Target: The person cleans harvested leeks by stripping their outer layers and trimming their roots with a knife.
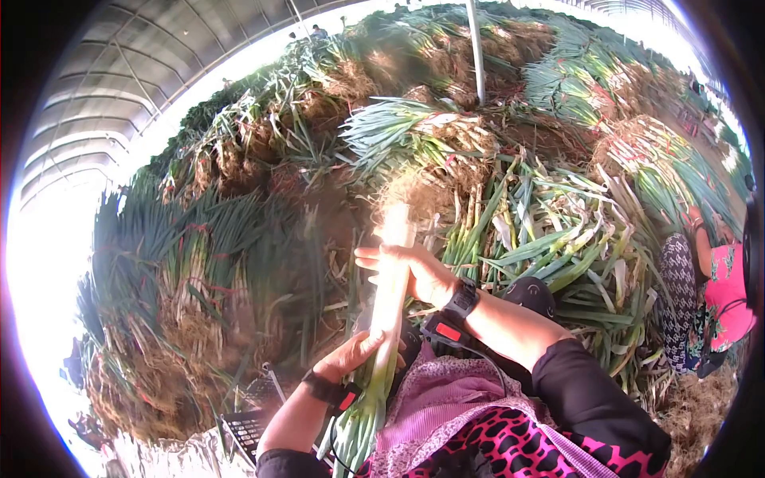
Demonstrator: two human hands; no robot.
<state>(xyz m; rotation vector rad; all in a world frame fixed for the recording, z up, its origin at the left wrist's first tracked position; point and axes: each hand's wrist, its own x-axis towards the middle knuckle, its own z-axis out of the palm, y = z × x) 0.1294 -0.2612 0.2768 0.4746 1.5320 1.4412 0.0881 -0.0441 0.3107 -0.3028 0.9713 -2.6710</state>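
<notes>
A long green onion lies across my lap, its pale shaft and roots pointing away and its green leaves running down toward me. My left hand is closed round its lower part, where the white turns green. Farther up, my right hand wraps the white shaft, with fingertips showing past its left side. The root end is bright and washed out by glare. Just right of my right hand spreads a heap of loose green onions with dry, peeling leaves.
Tied bundles of green onions stand at the left. Another bundle lies ahead, near a thin pole. A dark plastic crate is at lower left. A person in pink crouches at the right by more bundles.
</notes>
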